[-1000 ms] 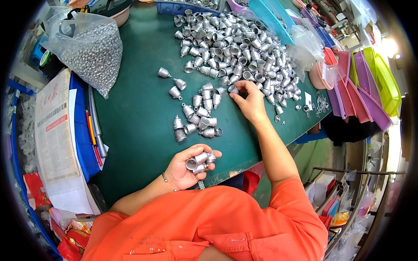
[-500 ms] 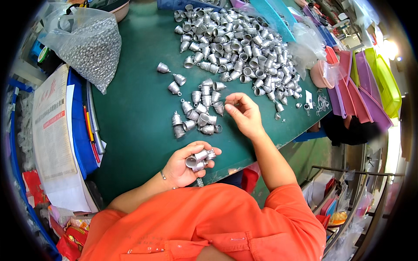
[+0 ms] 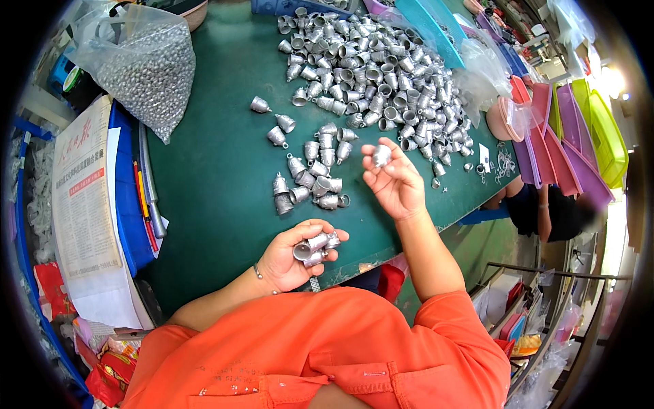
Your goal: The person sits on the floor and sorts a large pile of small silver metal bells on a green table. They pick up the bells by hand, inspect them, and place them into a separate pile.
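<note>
Left hand (image 3: 289, 258) cups silver bells (image 3: 315, 247) — clear bag (image 3: 139, 68) far-left

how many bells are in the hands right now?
4 visible: three silver bells bunched in the left hand, one bell pinched in the right hand. The left hand's fingers may hide more.

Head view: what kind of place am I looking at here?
Probably a small assembly or sorting workshop: a green work table heaped with small silver metal bells, a clear plastic bag of tiny silver parts, and stacked coloured plastic trays alongside.
</note>
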`<state>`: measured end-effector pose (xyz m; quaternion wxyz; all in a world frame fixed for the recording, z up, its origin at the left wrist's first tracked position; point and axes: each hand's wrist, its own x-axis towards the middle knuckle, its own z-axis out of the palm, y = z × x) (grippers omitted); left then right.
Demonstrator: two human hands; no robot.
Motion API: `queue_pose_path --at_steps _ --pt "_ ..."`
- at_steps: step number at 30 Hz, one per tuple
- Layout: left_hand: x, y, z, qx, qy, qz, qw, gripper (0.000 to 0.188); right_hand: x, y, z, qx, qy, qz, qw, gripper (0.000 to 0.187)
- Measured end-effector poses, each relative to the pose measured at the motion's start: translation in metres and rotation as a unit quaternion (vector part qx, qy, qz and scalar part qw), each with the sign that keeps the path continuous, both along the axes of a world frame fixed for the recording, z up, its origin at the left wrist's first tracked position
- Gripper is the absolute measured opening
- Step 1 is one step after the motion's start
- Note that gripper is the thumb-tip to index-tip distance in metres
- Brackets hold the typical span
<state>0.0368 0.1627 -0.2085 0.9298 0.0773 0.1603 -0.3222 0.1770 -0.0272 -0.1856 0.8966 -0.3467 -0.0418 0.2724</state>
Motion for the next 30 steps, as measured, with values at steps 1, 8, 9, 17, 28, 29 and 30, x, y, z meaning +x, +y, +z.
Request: queue_pose_path --at_steps 1,8,9,17,28,29,30 --pt "0.000 0.000 0.001 0.003 0.001 0.001 1.000 0.019 0.000 0.003 0.008 -0.014 0.013 -0.026 0.999 0.029" --pt "0.000 0.000 0.002 0.003 0.000 0.001 1.000 0.020 0.017 0.036 -0.003 -0.674 -0.329 -0.085 0.656 0.030" --pt "0.000 0.000 0.002 0.002 0.000 0.001 1.000 0.020 0.018 0.036 -0.009 -0.658 -0.368 -0.088 0.650 0.028" --pt "0.001 0.000 0.002 0.006 0.009 -0.002 1.000 0.019 0.001 0.023 -0.013 -0.457 -0.403 -0.088 0.788 0.037" --pt "0.001 -0.002 0.002 0.010 0.007 -0.001 1.000 0.019 -0.014 0.008 0.004 0.019 -0.003 0.038 0.999 0.038" --pt "0.000 -0.001 0.002 0.009 0.008 0.001 1.000 0.019 -0.013 0.007 0.000 0.063 0.033 0.053 0.996 0.036" --pt "0.000 -0.001 0.002 0.008 0.008 0.001 1.000 0.019 -0.013 0.006 0.001 0.067 0.060 0.067 0.994 0.035"
